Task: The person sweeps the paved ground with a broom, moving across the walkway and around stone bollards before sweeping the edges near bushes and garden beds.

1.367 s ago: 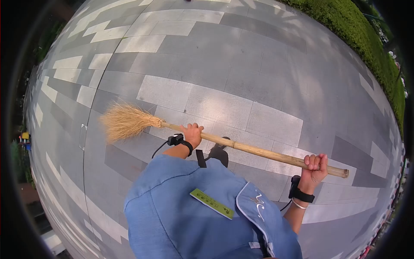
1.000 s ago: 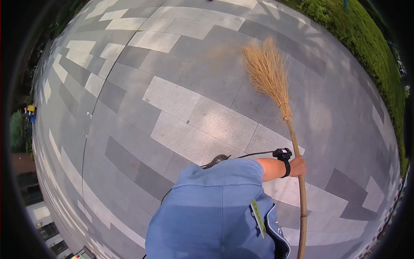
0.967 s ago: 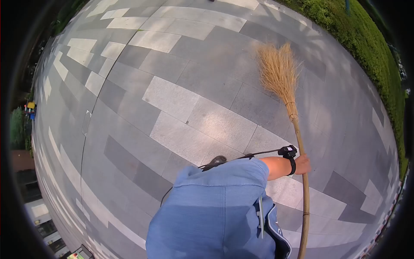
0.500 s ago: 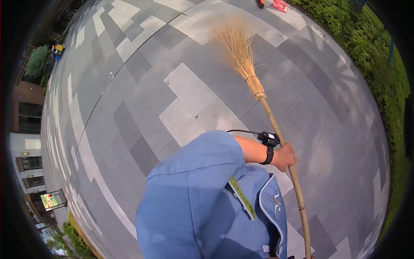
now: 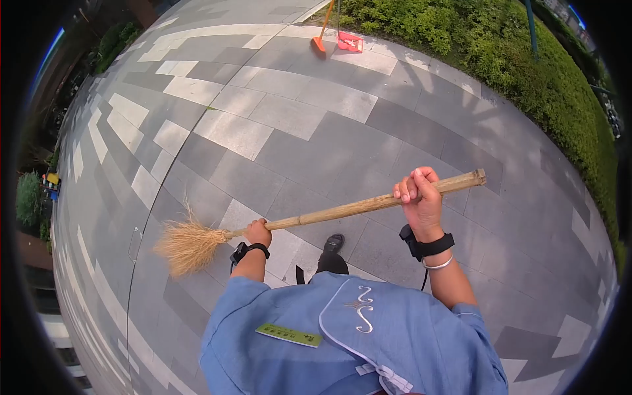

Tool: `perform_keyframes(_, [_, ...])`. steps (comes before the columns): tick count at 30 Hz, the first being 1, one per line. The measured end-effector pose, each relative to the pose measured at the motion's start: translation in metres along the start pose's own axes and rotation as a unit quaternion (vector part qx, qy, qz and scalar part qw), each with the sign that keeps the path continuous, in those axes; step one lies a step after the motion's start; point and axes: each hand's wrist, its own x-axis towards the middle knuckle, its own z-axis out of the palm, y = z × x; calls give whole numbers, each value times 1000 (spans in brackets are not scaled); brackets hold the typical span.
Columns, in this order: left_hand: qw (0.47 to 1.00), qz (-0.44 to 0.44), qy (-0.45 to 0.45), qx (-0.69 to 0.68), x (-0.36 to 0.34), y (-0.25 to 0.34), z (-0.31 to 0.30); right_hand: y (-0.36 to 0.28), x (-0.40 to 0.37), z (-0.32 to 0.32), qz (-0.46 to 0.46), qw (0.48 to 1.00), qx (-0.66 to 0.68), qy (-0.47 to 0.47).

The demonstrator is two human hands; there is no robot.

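A straw broom [image 5: 342, 212] with a bamboo handle lies slantwise across the view in front of my blue shirt. My left hand [image 5: 257, 232] is wrapped round the handle just above the bristles [image 5: 189, 245], which fan out at the left over the paving. Near the handle's thick far end, my right hand [image 5: 420, 191] closes on the bamboo with its fingers curled over the top. Both wrists carry black straps with small devices.
Grey and white paving slabs [image 5: 296, 155] spread all around. Beside the hedge [image 5: 421, 26], an orange broom [image 5: 318, 46] stands next to a red dustpan [image 5: 350, 43]. My shoe [image 5: 334, 243] shows below the handle.
The straw broom has swung from pointing away from me to lying crosswise, bristles at the left. My right hand has come into view on the handle. The view has shifted, showing more hedge.
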Motion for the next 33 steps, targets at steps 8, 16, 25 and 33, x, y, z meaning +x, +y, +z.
perform_keyframes(8, [931, 358, -38, -62, 38, 240, 30, -125, -43, -107, -197, 939, -16, 283])
perform_keyframes(16, [699, 703, -90, -98, -95, 536, 46, -143, -225, -24, -470, 693, -108, 535])
perform_keyframes(25, [508, 860, -51, -3, -312, 668, 26, -280, -443, -200, -524, 596, 60, 606])
perform_keyframes(33, [665, 700, -259, -2, -290, 582, 33, -471, -450, -365, -357, 791, 78, 492])
